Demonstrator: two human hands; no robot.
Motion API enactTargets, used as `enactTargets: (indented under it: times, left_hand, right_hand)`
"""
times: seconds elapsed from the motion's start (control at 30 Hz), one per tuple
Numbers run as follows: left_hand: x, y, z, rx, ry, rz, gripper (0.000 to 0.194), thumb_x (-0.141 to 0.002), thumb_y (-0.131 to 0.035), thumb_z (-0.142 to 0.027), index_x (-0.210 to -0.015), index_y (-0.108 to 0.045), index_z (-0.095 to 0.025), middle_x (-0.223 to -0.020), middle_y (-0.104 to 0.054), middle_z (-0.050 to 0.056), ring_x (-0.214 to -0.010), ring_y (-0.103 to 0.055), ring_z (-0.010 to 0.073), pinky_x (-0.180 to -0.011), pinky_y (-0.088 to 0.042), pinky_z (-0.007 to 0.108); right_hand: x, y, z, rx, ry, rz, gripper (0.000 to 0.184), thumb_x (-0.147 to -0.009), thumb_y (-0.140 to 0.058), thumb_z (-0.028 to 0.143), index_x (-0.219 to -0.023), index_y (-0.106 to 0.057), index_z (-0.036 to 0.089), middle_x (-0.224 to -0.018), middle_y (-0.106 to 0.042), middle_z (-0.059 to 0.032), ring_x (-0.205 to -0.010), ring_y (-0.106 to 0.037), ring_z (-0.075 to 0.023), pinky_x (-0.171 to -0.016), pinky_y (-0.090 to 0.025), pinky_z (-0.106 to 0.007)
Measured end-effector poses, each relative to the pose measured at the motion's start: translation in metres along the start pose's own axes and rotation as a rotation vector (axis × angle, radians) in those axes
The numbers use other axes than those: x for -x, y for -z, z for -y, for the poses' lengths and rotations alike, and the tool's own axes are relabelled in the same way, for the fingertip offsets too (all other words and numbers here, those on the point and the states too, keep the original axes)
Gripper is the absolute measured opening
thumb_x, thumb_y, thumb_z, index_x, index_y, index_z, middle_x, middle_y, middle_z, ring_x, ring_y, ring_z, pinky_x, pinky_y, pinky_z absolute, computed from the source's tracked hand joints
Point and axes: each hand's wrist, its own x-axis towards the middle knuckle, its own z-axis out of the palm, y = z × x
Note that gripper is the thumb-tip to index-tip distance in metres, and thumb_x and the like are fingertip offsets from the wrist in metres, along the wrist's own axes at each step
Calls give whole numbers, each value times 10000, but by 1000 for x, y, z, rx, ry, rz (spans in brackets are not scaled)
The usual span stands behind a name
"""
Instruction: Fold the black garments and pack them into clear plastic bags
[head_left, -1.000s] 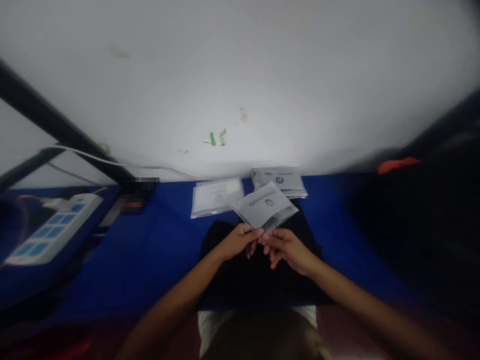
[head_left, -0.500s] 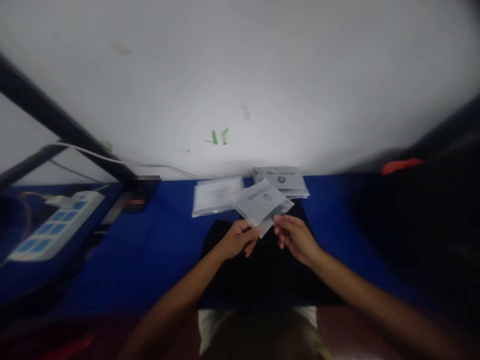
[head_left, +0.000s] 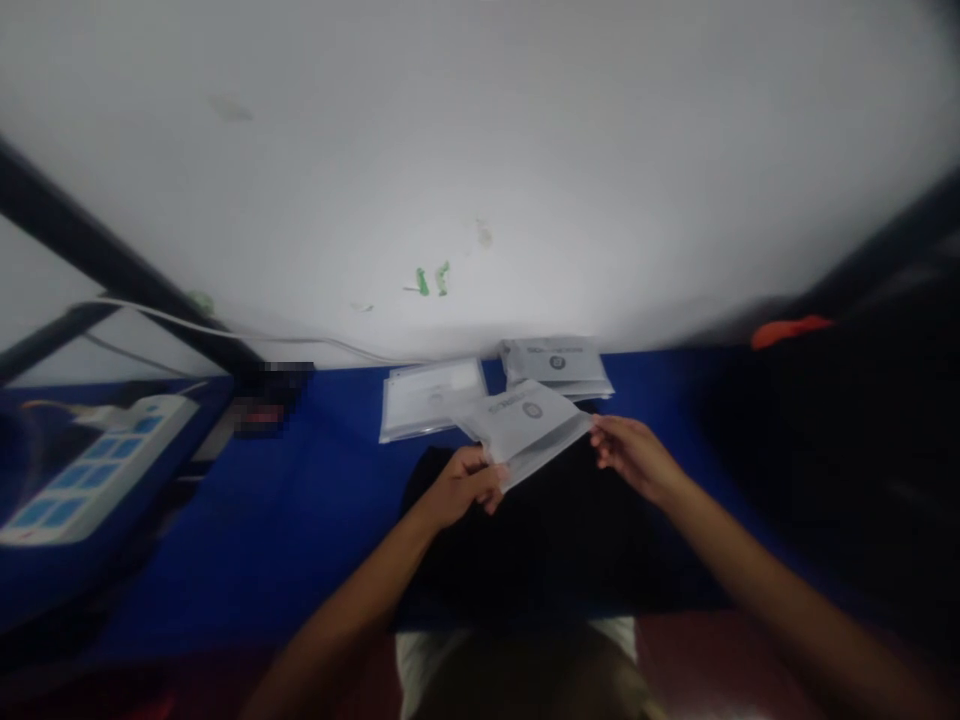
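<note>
A translucent, frosted plastic bag [head_left: 525, 430] with dark print and a round logo is held tilted over black cloth [head_left: 540, 550]. My left hand [head_left: 466, 484] pinches its near left corner, thumb on top. At the bag's right corner, the fingertips of my right hand [head_left: 636, 455] are closed on the edge. What lies inside the bag cannot be made out. Behind it rests a stack of similar printed bags [head_left: 559, 366] against the wall. To the left of that stack lie more flat, clear-edged bags [head_left: 433, 398], partly overlapped by the held one.
The blue tabletop [head_left: 300, 520] meets a white wall [head_left: 480, 150]. A white power strip [head_left: 101, 470] with blue sockets sits at the left, and a white cable [head_left: 300, 338] runs along the wall. An orange object [head_left: 791, 330] lies at the right beside a dark mass.
My right hand has slid rightward along the bag's near edge from beside my left hand to the right corner. My left hand keeps its pinch, and the bag's near edge now looks stretched out.
</note>
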Motion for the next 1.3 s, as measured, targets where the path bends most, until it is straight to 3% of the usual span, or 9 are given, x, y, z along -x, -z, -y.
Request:
enactTargets:
  times: [0.07,0.17,0.3,0.53,0.77,0.87,0.97,1.13,1.3]
  left_hand:
    - [-1,-1,3,62,22,-38,424,-732,-693,-482,-532,-531,-146,-430,-492,-23,-377,-408,63,-429,-248,212]
    - [-3,-5,6,162,62,-35,425,-701,-718,-473,-514,-519,-146,-420,-440,-43,-366,-409,65,-426,-259,217]
    - [-3,-9,4,270,55,-7,410,-714,-697,-434,-491,-502,-152,-378,-340,-68,-345,-396,76,-420,-255,229]
    - [-6,-2,1,298,36,3,436,-720,-669,-443,-471,-434,-173,-364,-273,-78,-346,-390,87,-427,-259,233]
    - [-9,5,12,220,25,18,463,-714,-692,-504,-488,-482,-160,-382,-375,-48,-366,-404,87,-445,-280,242]
    - [-10,7,11,151,-4,75,458,-697,-722,-559,-643,-618,-117,-474,-503,-9,-438,-443,92,-475,-313,234]
    - [-9,6,8,15,-13,182,448,-737,-714,-545,-837,-649,-113,-593,-550,-4,-509,-465,91,-496,-341,214]
    - [-9,-3,8,-298,-41,247,310,-825,-666,-445,-862,-632,-138,-733,-587,10,-638,-505,99,-593,-379,206]
    - [-9,-4,9,-462,-73,260,315,-844,-640,-458,-894,-646,-147,-748,-603,11,-664,-521,108,-594,-376,201]
  right_hand:
    - [1,4,-2,100,53,-3,237,-736,-734,373,-799,-639,165,-722,-639,-32,-531,-559,-113,-498,-558,-259]
    - [6,4,-4,390,361,-83,316,-761,-669,372,-1023,-611,205,-986,-643,-68,-780,-620,-188,-698,-579,-372]
    - [17,-11,-6,1085,831,-32,646,-763,-669,372,-1356,-452,232,-1386,-477,-140,-1208,-454,-346,-983,-400,-560]
    - [7,-41,6,1618,1009,-219,530,-847,-611,334,-1359,-512,237,-1489,-412,-160,-1175,-437,-420,-929,-346,-592]
    - [-22,-58,10,1564,1288,274,486,-900,-465,149,-1384,-496,165,-1368,-583,-103,-1263,-489,-275,-1011,-395,-426]
    - [-27,-58,20,1494,1334,231,439,-911,-464,189,-1342,-544,170,-1294,-642,-93,-1227,-535,-256,-997,-420,-404]
    - [-34,-50,43,1505,1324,29,507,-837,-513,134,-1343,-542,153,-1315,-623,-109,-1223,-531,-270,-1005,-410,-401]
    - [-71,-30,70,1686,1174,-163,501,-770,-516,59,-1263,-597,106,-1220,-667,-152,-1128,-565,-296,-957,-413,-399]
    - [-101,-24,57,1791,972,24,614,-803,-552,181,-1404,-458,97,-1405,-515,-192,-1262,-470,-327,-1042,-340,-465]
